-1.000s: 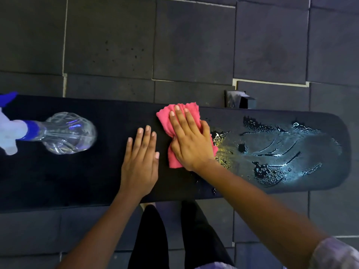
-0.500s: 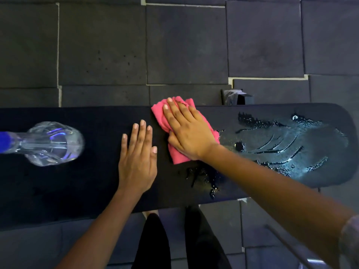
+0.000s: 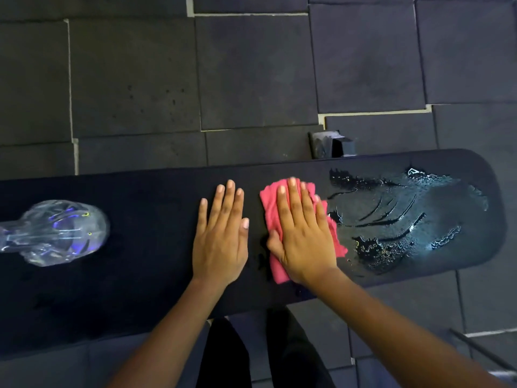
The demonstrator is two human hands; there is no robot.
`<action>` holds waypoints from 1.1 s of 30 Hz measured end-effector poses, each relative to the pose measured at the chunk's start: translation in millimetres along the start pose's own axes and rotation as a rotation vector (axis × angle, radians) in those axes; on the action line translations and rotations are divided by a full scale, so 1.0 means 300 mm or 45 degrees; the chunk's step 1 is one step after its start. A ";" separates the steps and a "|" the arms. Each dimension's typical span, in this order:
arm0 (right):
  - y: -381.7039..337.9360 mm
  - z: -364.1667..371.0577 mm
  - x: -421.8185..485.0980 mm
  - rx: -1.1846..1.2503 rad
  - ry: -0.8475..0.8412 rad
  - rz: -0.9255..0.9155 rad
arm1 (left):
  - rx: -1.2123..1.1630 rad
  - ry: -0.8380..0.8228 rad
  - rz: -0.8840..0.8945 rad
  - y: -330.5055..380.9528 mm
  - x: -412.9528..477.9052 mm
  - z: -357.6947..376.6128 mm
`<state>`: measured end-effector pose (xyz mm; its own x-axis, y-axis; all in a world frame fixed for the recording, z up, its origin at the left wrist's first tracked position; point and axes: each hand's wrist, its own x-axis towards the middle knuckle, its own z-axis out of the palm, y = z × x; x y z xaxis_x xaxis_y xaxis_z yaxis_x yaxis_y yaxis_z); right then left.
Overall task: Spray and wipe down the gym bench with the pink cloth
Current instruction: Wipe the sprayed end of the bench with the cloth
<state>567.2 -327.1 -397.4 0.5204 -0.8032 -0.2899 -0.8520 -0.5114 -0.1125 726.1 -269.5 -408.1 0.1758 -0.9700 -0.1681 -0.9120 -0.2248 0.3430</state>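
- Wiping step, head view: right hand (image 3: pixel 303 236) lies flat on the pink cloth (image 3: pixel 334 236), fingers straight and close together, thumb at the cloth's left edge. It presses rather than pinches, probably to spread the load for a wide swipe.
- Pink cloth is bunched on the gym bench (image 3: pixel 140 275), mid-length, right at the left edge of the wet sprayed patch (image 3: pixel 405 219), placed to drag through the liquid.
- Left hand (image 3: pixel 221 242) is palm-down on dry bench pad just beside the cloth, not touching it, fingers straight and slightly spread. It holds nothing and likely braces the body.
- Clear spray bottle (image 3: pixel 61 233) lies on its side on the bench, far left, well apart from both hands, so spraying looks done.
- Versus half a second ago: the right hand has turned from angled left to pointing straight away, and the cloth has slid from the far edge toward mid-width. The left hand has not shifted, and the streaked wet patch is mostly unwiped.
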 end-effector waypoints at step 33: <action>0.096 -0.099 0.257 0.167 0.001 0.271 | -0.035 0.017 0.071 0.090 -0.026 0.022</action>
<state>584.5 -412.9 -394.6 0.3288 -0.8888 -0.3192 -0.9424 -0.2869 -0.1717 697.7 -267.3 -403.6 0.1301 -0.9821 -0.1361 -0.9100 -0.1727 0.3770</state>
